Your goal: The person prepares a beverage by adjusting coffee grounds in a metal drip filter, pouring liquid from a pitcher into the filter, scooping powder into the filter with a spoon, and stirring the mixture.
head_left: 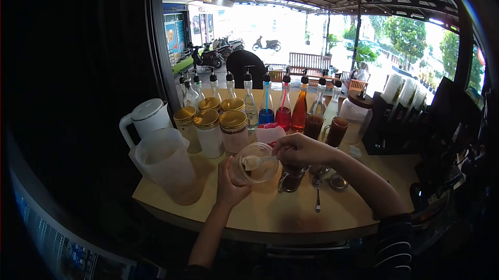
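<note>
My left hand (231,185) is wrapped round a clear jar (265,172), which is tilted with its mouth facing me and to the right. In the jar's mouth is a pale plastic scoop (252,162), its handle pinched by my right hand (297,150). Whatever lies deeper in the jar is hard to make out. Just below my right hand stands a glass mug (292,182) with dark contents, partly covered by the hand. A metal spoon (318,197) lies on the counter to the mug's right, beside a small round metal item (338,182).
Several gold-lidded jars (208,133) and two pitchers, one lidded (150,119) and one without a lid (167,160), stand at left. Behind runs a row of pump bottles (266,108). Two brown-filled mugs (337,132) and a wooden-lidded jar (358,119) stand at right.
</note>
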Demonstrator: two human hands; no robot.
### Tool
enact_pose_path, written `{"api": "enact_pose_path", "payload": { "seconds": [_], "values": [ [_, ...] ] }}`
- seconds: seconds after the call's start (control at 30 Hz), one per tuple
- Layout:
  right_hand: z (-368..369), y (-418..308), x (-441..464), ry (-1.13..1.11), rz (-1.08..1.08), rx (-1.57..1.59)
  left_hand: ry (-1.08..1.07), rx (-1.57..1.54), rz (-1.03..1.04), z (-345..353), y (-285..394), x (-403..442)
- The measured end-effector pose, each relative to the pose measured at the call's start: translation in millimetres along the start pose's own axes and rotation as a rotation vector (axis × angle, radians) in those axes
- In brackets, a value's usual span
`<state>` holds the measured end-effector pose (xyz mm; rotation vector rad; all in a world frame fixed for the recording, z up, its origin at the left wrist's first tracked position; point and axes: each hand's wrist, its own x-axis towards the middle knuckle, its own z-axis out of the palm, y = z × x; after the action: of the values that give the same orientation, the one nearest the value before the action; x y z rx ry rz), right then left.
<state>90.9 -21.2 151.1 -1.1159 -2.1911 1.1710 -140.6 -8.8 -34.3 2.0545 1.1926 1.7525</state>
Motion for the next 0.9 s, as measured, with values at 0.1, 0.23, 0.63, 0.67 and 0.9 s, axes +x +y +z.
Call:
{"api": "enact_pose_path", "payload": {
  "seconds": [0.1, 0.23, 0.63, 0.67, 0.9],
  "values": [
    [-3, 7, 1, 0.015, -0.055, 0.047, -0.006, -0.006, -0.031, 1, -3, 1],
    [-11, 9, -8, 0.053, -0.103, 0.001, -0.008, -0.005, -0.072, -1, 0, 1],
    [-63, 42, -69, 0.327, -0.126, -0.163, -0.125, -0.012, -0.456, -2, 4, 3],
    [-66, 46, -75, 0.373, -0.121, -0.222, -0.110, -0.044, -0.423, -3, 2, 3],
    [-67, 61, -87, 0.469, -0.172, -0.332, -0.081, -0.252, -0.371, 7, 0, 9]
  ]
}}
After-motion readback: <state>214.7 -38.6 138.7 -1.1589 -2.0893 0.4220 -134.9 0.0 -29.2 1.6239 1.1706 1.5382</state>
